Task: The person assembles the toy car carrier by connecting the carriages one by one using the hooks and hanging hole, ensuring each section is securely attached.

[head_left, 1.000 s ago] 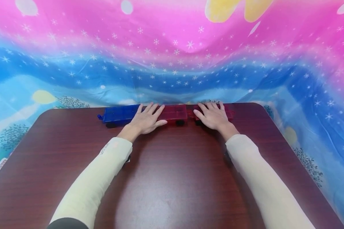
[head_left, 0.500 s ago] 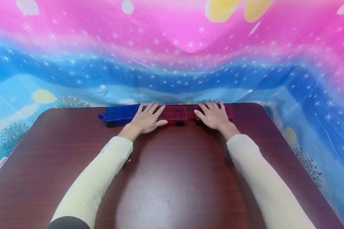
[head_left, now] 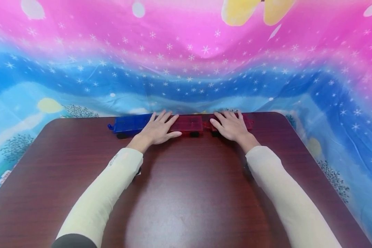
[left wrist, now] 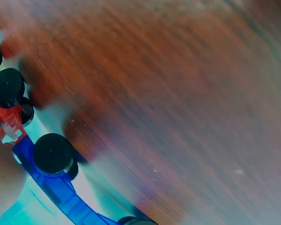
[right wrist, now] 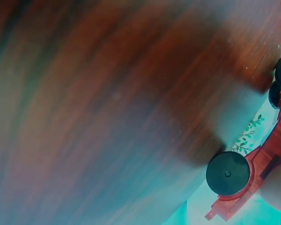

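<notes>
In the head view a blue translucent toy wagon [head_left: 130, 124] and a red one [head_left: 189, 124] stand end to end along the table's far edge. My left hand [head_left: 157, 130] lies over their joint, fingers straight and spread, hiding it from above. A second red toy wagon [head_left: 248, 124] follows on the right, mostly covered by my right hand [head_left: 230, 126], whose fingers are extended too. Below, the left wrist view shows the blue wagon [left wrist: 58, 190] meeting the red wagon [left wrist: 7, 115]. The right wrist view has the right-hand red wagon [right wrist: 271, 145] with a black wheel [right wrist: 227, 173].
The dark wooden table [head_left: 186, 193] stretches from the wagons toward me, its far corners rounded. A pink and blue patterned cloth [head_left: 186, 69] hangs just behind the far edge and along both sides. Pale sleeves [head_left: 102, 196] cover both forearms.
</notes>
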`<control>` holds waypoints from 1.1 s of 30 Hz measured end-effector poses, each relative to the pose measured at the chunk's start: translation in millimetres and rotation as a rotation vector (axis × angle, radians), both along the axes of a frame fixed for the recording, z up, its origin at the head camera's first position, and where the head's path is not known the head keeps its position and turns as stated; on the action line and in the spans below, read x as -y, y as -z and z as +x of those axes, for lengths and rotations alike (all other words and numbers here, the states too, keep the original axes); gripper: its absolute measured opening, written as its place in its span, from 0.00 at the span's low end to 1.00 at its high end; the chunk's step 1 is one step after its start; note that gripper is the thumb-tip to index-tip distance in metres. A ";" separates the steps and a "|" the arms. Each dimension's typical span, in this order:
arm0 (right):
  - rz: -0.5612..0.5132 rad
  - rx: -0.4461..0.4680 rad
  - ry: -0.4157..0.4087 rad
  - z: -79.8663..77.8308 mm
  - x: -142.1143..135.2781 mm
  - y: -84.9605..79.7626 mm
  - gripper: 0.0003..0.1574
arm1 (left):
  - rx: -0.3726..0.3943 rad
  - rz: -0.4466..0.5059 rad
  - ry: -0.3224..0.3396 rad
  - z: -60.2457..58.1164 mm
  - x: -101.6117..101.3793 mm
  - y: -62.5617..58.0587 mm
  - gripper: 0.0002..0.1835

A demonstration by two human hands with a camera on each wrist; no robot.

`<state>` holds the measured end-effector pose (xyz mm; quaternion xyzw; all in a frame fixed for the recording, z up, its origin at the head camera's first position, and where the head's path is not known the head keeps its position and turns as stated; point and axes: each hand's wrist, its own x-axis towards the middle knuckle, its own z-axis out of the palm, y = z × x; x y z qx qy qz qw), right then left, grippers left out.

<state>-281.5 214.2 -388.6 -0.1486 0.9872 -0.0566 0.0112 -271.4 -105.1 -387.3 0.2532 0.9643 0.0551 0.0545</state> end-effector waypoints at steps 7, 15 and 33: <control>-0.051 -0.037 -0.008 0.3 2.4 -0.5 0.49 | -0.006 0.076 -0.006 2.1 10.6 -0.8 0.46; -0.061 -0.054 -0.049 1.7 15.7 -5.6 0.49 | -0.023 0.112 -0.028 5.3 20.1 -0.3 0.45; -0.086 -0.042 -0.079 3.7 45.2 -13.3 0.49 | -0.066 0.144 -0.082 12.1 41.2 -2.1 0.43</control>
